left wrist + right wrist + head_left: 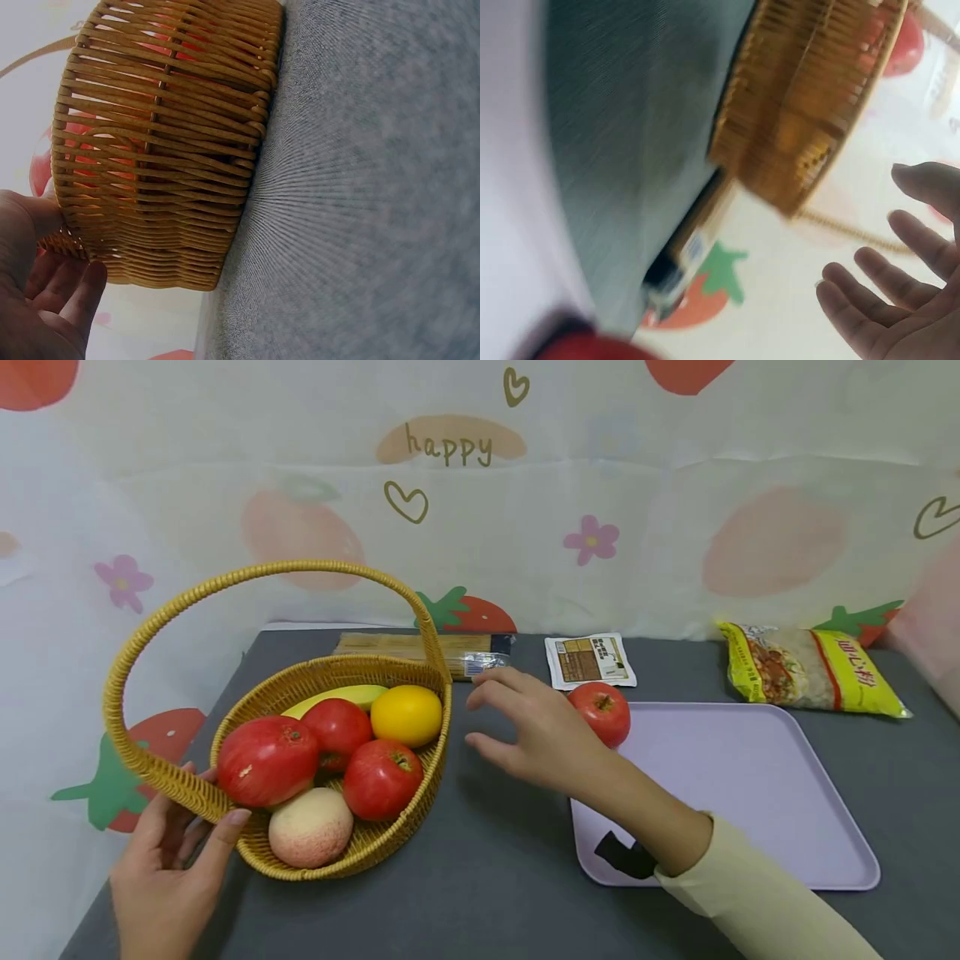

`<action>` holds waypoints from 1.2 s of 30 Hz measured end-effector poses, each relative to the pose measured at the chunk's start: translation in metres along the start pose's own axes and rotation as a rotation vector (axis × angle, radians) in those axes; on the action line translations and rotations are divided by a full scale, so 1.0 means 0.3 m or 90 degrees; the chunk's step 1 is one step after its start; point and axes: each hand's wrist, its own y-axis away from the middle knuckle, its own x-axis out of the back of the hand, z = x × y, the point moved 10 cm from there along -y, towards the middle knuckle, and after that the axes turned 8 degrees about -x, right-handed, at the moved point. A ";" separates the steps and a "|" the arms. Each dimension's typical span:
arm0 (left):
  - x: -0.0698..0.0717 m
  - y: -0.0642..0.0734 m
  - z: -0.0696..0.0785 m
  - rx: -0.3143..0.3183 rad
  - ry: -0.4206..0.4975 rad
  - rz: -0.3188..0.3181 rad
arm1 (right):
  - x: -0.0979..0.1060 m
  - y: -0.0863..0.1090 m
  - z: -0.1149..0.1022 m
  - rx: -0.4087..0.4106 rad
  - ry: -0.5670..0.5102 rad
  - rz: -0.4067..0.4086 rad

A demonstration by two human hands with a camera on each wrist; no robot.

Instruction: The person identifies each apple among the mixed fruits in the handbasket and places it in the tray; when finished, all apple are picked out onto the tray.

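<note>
My left hand [168, 872] grips the near left side of a yellow wicker basket [369, 847], where the tall handle [300, 566] meets the rim. In the left wrist view its thumb and fingers lie on either side of the woven edge. The basket holds a red mango-like fruit [267, 760], two red apples [383, 779], a peach [311, 828], a lemon [407, 715] and a banana [337, 697]. Right of the basket, my right hand [543, 735] hovers with fingers spread and holds nothing. Another red apple [603, 713] is at the left back corner of a lilac tray [750, 793].
Behind the basket lies a pack of dry noodles [420, 646]. A small white and brown packet [591, 660] lies behind the tray, and a yellow bag [813, 670] stands at the back right. A black patch [624, 856] marks the tray's near left corner.
</note>
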 end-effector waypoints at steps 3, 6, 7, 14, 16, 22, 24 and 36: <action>-0.008 0.001 -0.001 -0.006 -0.001 -0.003 | -0.036 -0.026 -0.062 0.037 -0.007 -0.009; -0.006 0.000 -0.004 -0.002 -0.007 0.002 | -0.082 -0.059 -0.137 0.073 -0.001 -0.033; -0.006 0.000 -0.006 0.002 -0.009 0.003 | -0.098 -0.071 -0.164 0.085 0.005 -0.042; -0.007 0.002 -0.013 0.019 -0.001 0.001 | -0.210 -0.147 -0.366 0.214 0.076 -0.078; -0.008 0.001 -0.013 0.016 0.002 -0.001 | -0.243 -0.162 -0.411 0.242 0.108 -0.087; -0.005 0.003 -0.007 -0.005 0.008 0.000 | -0.343 -0.195 -0.481 0.264 0.236 -0.121; -0.004 0.005 -0.006 -0.006 0.010 0.002 | -0.363 -0.203 -0.488 0.262 0.258 -0.126; -0.003 0.003 -0.012 0.033 -0.010 0.004 | -0.437 -0.219 -0.531 0.316 0.300 -0.176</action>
